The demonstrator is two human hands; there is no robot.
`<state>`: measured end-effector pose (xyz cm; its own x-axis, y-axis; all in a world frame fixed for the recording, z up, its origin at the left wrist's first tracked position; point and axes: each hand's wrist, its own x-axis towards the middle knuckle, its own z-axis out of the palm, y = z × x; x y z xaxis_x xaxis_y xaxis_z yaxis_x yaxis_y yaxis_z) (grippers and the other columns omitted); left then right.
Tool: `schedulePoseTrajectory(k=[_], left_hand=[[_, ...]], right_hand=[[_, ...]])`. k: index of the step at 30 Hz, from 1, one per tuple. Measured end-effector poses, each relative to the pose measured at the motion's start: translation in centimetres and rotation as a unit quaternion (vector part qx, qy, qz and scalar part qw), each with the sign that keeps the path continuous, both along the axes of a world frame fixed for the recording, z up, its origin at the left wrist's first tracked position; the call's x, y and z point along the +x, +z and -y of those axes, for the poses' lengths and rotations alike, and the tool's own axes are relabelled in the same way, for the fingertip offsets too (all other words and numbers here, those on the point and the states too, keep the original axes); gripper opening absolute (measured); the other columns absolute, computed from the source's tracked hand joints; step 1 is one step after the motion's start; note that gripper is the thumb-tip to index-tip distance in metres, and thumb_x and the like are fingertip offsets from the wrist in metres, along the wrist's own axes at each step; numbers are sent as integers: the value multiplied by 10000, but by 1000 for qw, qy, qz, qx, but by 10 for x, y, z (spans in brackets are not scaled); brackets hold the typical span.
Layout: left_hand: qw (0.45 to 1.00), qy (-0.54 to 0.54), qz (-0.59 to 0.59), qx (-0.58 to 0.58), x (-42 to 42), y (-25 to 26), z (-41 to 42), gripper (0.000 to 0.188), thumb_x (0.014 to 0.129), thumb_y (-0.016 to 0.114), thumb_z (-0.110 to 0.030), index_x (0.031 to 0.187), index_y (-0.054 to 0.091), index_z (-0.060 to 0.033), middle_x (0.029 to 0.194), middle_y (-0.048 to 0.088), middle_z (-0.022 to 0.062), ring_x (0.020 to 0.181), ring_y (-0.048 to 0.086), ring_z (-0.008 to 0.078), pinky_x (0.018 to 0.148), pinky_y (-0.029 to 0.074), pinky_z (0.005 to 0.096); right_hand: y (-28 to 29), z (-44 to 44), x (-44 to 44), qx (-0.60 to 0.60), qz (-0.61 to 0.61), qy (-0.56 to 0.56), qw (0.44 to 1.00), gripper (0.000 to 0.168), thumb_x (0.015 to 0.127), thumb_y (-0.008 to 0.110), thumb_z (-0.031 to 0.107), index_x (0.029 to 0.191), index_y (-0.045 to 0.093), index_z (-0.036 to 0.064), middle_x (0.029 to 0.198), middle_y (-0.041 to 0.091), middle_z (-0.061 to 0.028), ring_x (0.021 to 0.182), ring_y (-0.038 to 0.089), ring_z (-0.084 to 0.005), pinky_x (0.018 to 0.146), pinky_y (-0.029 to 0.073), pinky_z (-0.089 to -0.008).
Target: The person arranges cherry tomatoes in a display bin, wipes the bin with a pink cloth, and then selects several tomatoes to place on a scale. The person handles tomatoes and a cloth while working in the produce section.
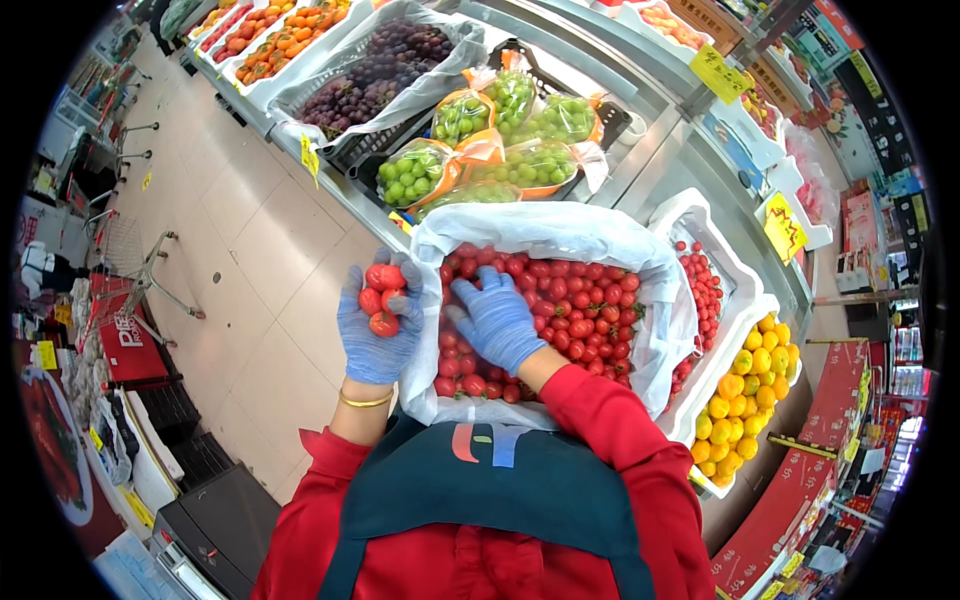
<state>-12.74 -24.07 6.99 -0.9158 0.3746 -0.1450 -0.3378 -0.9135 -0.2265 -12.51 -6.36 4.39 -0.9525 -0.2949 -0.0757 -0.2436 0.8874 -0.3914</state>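
Several red cherry tomatoes (pixel 383 289) rest in the upturned palm of my left hand (pixel 381 330), its fingers curled around them. That hand is just left of a crate lined with white sheeting (pixel 525 221). Inside the crate lies a deep layer of cherry tomatoes (pixel 581 315), some with green stems. My right hand (pixel 495 315) reaches into the left part of the crate, fingers spread and touching the tomatoes. Whether its fingertips pinch one is hidden. Both hands wear blue knitted gloves.
Beyond the crate are bagged green grapes (pixel 540 165) and a crate of dark grapes (pixel 375 75). Smaller red tomatoes (pixel 699 292) and yellow citrus fruit (pixel 742 405) stand to the right. A shopping cart (pixel 127 255) is on the tiled floor (pixel 255 247) at left.
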Motion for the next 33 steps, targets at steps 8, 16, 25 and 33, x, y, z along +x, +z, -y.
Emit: schedulePoseTrajectory(k=[8,16,25,33], left_hand=[[1000,-4,-16,0,2,2,1,390,941,518,-305,1192,573,-12,1198,554,155,1124,530,255,693,555,292],[1000,-9,-1,-18,-1,-16,12,377,948,520,-317,1213,562,-52,1210,573,112,1145,532,222,694,529,271],[999,-50,-22,-3,-8,-11,12,382,945,530,-291,1218,559,-25,1231,547,127,1144,532,245,710,535,300],[998,-48,-14,-30,1,-2,14,376,939,545,-323,1200,581,-55,1180,580,113,1064,562,205,688,497,263]], right_hand=[[3,9,15,-70,-4,71,995,461,803,637,375,1192,558,140,1132,465,-179,1012,499,-364,775,497,-437],[7,-1,24,-91,10,93,991,386,773,647,333,1098,589,133,1162,474,-191,983,545,-348,678,528,-441],[9,-2,17,-180,117,48,976,377,711,701,245,1051,613,109,1051,503,-190,899,585,-348,744,507,-439],[85,-123,27,-426,33,-222,876,382,758,733,280,1061,649,64,864,651,-75,735,618,-151,648,482,-281]])
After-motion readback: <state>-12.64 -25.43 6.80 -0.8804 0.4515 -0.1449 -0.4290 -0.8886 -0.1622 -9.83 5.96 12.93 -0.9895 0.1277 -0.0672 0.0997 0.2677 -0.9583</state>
